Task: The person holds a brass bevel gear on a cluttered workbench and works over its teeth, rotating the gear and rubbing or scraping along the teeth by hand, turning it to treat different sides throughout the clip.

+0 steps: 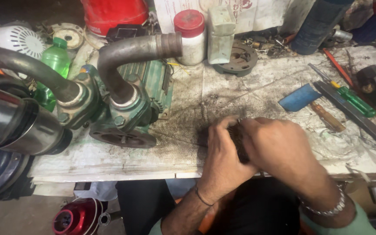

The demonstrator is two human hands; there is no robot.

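Dark ribbed part (239, 141), mostly hidden, sits clamped between left hand (221, 152) and right hand (279, 146) over the grimy bench (188, 143) near its front edge; greasy fingers could slip, I'd guess, dropping it off the edge.

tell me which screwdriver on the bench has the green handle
The green-handled screwdriver is the one farther from the hands, beside the long dark flat bar. The other screwdriver has a brown handle and lies nearer the blue pad.
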